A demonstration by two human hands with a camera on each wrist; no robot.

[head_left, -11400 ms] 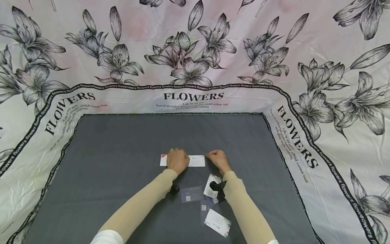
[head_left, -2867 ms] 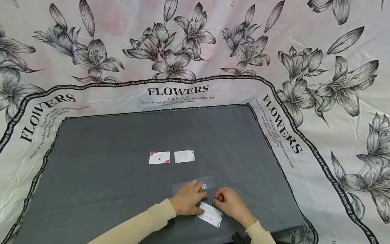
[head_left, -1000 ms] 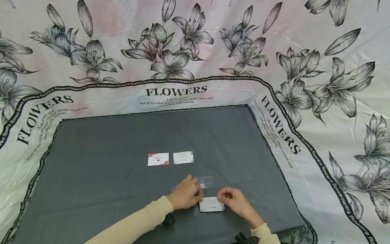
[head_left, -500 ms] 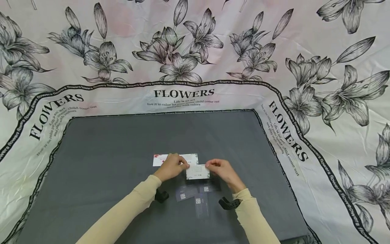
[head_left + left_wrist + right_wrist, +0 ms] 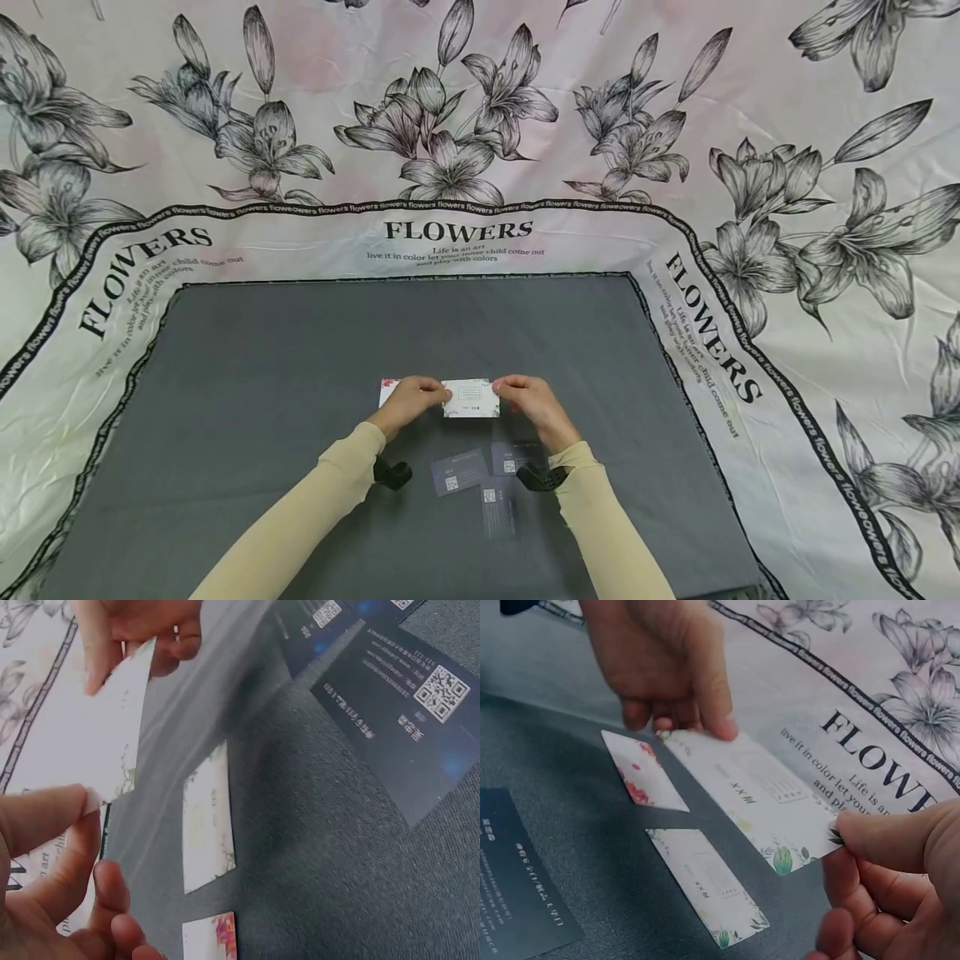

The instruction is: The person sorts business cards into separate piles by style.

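Observation:
A white business card with green leaf corners (image 5: pixel 471 400) is held up over the grey cloth, tilted, between both hands. My left hand (image 5: pixel 410 402) pinches one short end with thumb and finger. At the opposite end my right hand (image 5: pixel 537 407) pinches a corner, as the right wrist view shows. Below the raised card lie a second leaf-cornered card (image 5: pixel 707 886) and a white card with red flowers (image 5: pixel 641 771), side by side. From the head, the held card and left hand cover most of these two.
Several dark, see-through cards with QR codes lie nearer my body, among them a left one (image 5: pixel 459 472) and an upright one (image 5: pixel 498 507). The grey cloth (image 5: pixel 262 358) has a white border printed with flowers and lettering (image 5: pixel 459 231). A black strap (image 5: pixel 542 478) sits at my right wrist.
Earlier, the leaf-cornered card lay near the see-through cards. Both hands have since pinched it, lifted it and carried it away from my body, over the two white cards.

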